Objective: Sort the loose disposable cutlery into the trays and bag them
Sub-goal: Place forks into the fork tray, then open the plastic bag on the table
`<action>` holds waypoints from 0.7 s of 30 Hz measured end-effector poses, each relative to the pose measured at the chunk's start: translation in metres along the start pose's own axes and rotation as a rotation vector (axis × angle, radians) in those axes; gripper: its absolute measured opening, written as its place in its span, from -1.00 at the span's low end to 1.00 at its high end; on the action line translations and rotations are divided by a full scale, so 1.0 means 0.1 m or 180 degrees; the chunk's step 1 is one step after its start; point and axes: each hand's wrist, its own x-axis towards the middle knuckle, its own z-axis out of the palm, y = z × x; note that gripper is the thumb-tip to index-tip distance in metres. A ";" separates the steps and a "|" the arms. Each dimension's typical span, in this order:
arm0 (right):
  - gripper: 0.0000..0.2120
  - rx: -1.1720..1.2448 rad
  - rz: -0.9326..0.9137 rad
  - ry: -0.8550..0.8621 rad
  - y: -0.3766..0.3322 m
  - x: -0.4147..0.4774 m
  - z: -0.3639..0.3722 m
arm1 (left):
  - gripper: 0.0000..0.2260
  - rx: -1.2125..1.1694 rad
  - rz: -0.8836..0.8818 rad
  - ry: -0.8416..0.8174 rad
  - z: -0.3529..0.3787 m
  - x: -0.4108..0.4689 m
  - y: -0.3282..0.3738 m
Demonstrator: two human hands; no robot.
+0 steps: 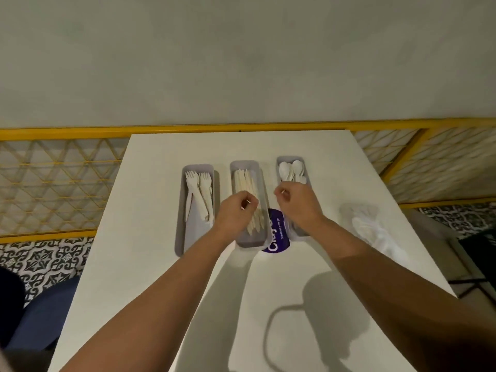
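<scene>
Three grey trays stand side by side on the white table (268, 304). The left tray (185, 237) holds white forks (200, 191). In the middle tray (252, 244) lie pale knives (245, 181), and the right tray (280, 161) holds white spoons (291, 169). My left hand (234, 212) hovers over the knives with curled fingers, and a small white sliver shows at the fingertips. My right hand (296, 202) is curled over the spoon handles, with a white bit pinched at the thumb. Most of the spoon handles are hidden under it.
Clear plastic bags (373, 229) lie crumpled on the table to the right of the trays. A purple round sticker (277, 237) sits between the middle and right trays. A yellow lattice rail (61, 183) and a grey wall stand behind the table; dark chairs flank it.
</scene>
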 end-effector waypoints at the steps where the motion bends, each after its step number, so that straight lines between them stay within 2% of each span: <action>1: -0.82 -0.0110 0.0122 0.0084 0.17 -0.05 -0.09 | -0.84 -0.0045 -0.0022 -0.0152 0.11 -0.03 0.06; 4: -0.81 -0.0597 0.0401 0.0250 0.70 -0.18 -0.34 | -0.90 -0.0171 -0.0002 -0.0471 0.40 -0.10 0.20; 6: -0.72 -0.0806 0.0751 0.0232 1.03 -0.31 -0.51 | -0.91 -0.0183 0.0102 -0.0628 0.60 -0.15 0.30; 11: -0.18 -0.0957 0.1483 -0.0112 1.61 -0.59 -0.65 | -0.86 -0.0052 0.0231 -0.0815 1.04 -0.26 0.48; 13: -0.04 -0.0870 0.1698 -0.0285 1.77 -0.66 -0.62 | -0.82 0.0063 0.0292 -0.0908 1.18 -0.29 0.51; 21: -0.06 -0.0271 0.1742 -0.0591 2.08 -0.79 -0.62 | -0.76 0.0337 0.0225 -0.1202 1.45 -0.33 0.53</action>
